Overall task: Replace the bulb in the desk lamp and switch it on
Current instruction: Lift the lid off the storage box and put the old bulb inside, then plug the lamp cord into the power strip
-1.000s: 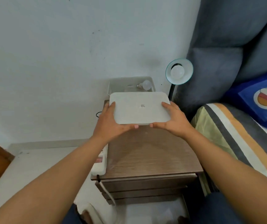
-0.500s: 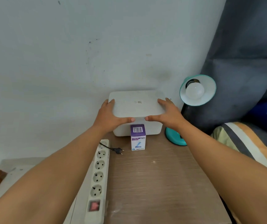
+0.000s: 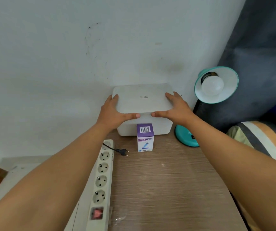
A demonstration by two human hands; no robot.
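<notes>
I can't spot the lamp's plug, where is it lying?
In the head view the black plug lies loose on the wooden table, left of the small purple box and just right of the white power strip, not in any socket.

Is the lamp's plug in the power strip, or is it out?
Out. The black plug lies loose on the wooden table beside the power strip, its pins bare, and every visible socket is empty.
</notes>
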